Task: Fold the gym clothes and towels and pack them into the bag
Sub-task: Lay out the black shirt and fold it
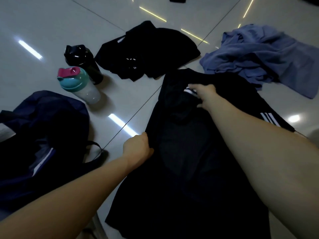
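A person's left hand (138,149), fingers curled, pinches the left edge of a black T-shirt (181,161) at mid-frame, while the right hand (203,95), reaching further up the picture, closes its fingers round a bunch of fabric near the garment's neck, beside a short patch of white stripes. Both bare forearms come in from the bottom edge, the right one crossing over the shirt's right side.

The shirt lies spread on a glossy tiled floor (34,23), its long axis running from the bottom centre of the frame up toward the centre, leaning slightly right; the neck end points away from the person and the hem lies at the lower edge of the picture. A sleeve with three white stripes (269,118) juts out toward the right.

Above the shirt, at upper centre, a second black garment (146,54) lies crumpled, apart from it. At upper right a blue-grey cloth (259,56) sits in a loose heap, its lower edge just beside the shirt's shoulder.

At lower left a dark navy bag (43,126) slumps on the floor, a black strap (95,145) looping out toward the left hand. Above the bag are a frosted bottle (77,85) with a teal lid and pink cap and, just behind it, a black bottle (82,61)
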The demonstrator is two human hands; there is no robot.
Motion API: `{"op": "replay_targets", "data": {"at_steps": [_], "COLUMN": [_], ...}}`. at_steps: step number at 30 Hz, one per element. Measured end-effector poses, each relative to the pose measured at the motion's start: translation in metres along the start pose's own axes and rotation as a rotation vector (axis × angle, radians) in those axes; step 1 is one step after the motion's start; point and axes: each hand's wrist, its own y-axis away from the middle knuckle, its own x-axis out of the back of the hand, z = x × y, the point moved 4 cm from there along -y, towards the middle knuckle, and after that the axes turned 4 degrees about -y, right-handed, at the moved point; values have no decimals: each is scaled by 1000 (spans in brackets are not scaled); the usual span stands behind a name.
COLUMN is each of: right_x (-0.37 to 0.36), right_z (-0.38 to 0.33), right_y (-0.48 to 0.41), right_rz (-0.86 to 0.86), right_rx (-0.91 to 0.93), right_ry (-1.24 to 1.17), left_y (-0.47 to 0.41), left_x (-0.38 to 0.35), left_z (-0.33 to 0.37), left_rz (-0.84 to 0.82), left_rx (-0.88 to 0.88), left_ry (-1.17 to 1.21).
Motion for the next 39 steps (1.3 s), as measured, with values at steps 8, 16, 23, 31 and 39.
{"op": "replay_targets", "data": {"at_steps": [8,16,23,31,39], "right_x": [17,38,45,44,63], "right_z": [9,-17,29,66,45], "right_y": [-2,-10,-19,-1,12], "right_rz": [41,44,28,-4,150], "right_rx": [-5,190,-53,-121,54], "right_ry": [131,193,160,275,225], "left_y": [28,38,47,70,94], "left_x": [-3,8,-27,-36,-45], "left_z": [-15,8,8,-5,-3], "left_rz": [136,203,50,-8,-172], "left_rx": [20,-66,-40,-77,-141], "left_ry": [134,227,120,60,-44]}}
